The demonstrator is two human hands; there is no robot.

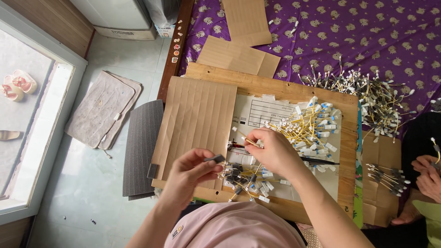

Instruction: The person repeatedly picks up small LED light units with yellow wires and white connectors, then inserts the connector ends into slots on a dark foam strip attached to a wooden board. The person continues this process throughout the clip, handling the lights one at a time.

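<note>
Fingers (212, 161) pinching grey sleeve (215, 159) (left hand (190, 172))

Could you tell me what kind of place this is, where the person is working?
Probably a room in a home used for piecework, not a factory. The wooden work board lies on a bed covered by a purple patterned sheet; grey floor mats lie on the pale tiled floor; pink sandals wait outside the doorway.

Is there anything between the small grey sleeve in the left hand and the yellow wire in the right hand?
Nothing visible stands between them. The left hand pinches the grey sleeve, and the right hand pinches the yellow wire close beside it. Only the wooden board and finished wires lie below.
</note>
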